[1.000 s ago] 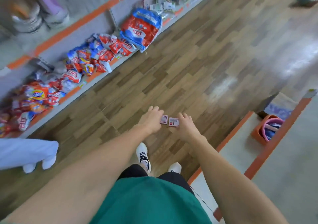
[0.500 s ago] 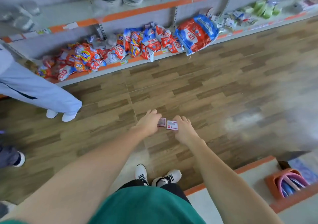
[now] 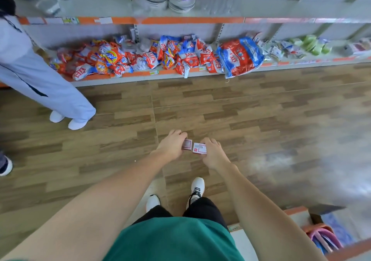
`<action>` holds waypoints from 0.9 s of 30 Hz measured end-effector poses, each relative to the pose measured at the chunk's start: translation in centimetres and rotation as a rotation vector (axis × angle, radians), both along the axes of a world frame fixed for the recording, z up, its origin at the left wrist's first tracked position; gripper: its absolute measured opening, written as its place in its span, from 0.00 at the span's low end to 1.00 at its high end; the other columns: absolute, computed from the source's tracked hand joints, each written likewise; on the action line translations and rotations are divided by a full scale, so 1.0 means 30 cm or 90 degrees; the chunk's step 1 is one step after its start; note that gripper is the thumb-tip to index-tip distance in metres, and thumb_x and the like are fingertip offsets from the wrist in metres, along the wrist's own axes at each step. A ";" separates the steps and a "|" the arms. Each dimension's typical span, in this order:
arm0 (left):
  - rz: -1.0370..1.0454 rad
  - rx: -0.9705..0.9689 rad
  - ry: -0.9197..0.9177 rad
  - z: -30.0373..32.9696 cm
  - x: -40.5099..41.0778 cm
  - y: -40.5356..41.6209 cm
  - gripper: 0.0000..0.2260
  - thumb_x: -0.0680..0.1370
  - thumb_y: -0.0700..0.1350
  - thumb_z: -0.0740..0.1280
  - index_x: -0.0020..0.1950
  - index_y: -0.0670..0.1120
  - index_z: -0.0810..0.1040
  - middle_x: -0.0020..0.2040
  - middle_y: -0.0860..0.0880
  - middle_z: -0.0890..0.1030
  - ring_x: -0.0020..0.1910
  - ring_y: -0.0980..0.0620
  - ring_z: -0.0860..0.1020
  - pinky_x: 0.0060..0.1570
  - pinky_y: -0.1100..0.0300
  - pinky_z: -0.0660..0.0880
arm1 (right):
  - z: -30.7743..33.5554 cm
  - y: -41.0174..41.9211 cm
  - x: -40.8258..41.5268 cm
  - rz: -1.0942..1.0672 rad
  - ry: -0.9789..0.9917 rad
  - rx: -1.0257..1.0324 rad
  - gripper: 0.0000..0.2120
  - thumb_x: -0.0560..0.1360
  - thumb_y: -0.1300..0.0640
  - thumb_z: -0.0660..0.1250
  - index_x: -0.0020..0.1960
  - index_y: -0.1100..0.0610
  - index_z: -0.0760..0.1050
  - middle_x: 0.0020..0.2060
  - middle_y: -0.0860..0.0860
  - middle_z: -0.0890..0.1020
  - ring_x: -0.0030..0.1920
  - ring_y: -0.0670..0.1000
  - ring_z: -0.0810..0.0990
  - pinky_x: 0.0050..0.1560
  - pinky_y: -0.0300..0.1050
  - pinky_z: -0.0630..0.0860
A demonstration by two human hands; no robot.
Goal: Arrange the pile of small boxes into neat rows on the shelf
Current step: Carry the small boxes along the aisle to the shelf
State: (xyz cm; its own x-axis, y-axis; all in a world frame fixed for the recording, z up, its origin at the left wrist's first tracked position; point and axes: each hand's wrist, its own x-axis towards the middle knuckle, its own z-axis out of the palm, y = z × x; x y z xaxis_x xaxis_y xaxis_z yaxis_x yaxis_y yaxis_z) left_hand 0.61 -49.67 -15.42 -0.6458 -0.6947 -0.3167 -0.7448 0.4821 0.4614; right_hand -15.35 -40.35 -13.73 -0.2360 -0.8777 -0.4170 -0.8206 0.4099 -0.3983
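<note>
While held out, boxes [image 3: 194, 147] in both hands [image 3: 192, 150].

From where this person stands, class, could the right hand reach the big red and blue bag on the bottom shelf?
Probably not yet. The right hand grips a small box, and open floor lies between it and the big bag. Nothing blocks the way, though.

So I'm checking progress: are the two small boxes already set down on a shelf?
No, the left hand and right hand each hold a small box over the floor.
</note>
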 end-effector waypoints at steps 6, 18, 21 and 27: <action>0.028 0.003 -0.003 0.001 -0.098 -0.097 0.13 0.75 0.41 0.69 0.59 0.44 0.74 0.56 0.46 0.72 0.61 0.46 0.67 0.51 0.47 0.75 | -0.021 -0.141 -0.110 0.028 -0.005 0.001 0.18 0.72 0.65 0.65 0.60 0.57 0.68 0.58 0.55 0.71 0.59 0.57 0.68 0.55 0.46 0.66; 0.098 -0.015 -0.050 0.039 -0.556 -0.375 0.13 0.72 0.38 0.69 0.56 0.46 0.75 0.54 0.48 0.72 0.60 0.46 0.68 0.53 0.46 0.75 | -0.047 -0.451 -0.610 0.051 -0.040 -0.011 0.20 0.73 0.66 0.64 0.64 0.57 0.68 0.57 0.54 0.71 0.59 0.57 0.68 0.53 0.45 0.67; 0.116 -0.010 -0.058 0.063 -0.679 -0.428 0.16 0.72 0.36 0.68 0.58 0.46 0.74 0.55 0.49 0.72 0.61 0.48 0.67 0.55 0.46 0.75 | -0.050 -0.501 -0.728 0.059 -0.053 -0.009 0.21 0.73 0.66 0.65 0.65 0.57 0.68 0.58 0.54 0.72 0.60 0.57 0.68 0.54 0.45 0.68; 0.121 -0.014 -0.071 0.080 -0.856 -0.508 0.16 0.72 0.35 0.67 0.58 0.47 0.74 0.55 0.49 0.73 0.60 0.48 0.68 0.55 0.47 0.75 | -0.059 -0.592 -0.911 0.036 -0.074 -0.028 0.21 0.72 0.65 0.68 0.63 0.58 0.68 0.58 0.54 0.71 0.60 0.56 0.68 0.51 0.43 0.65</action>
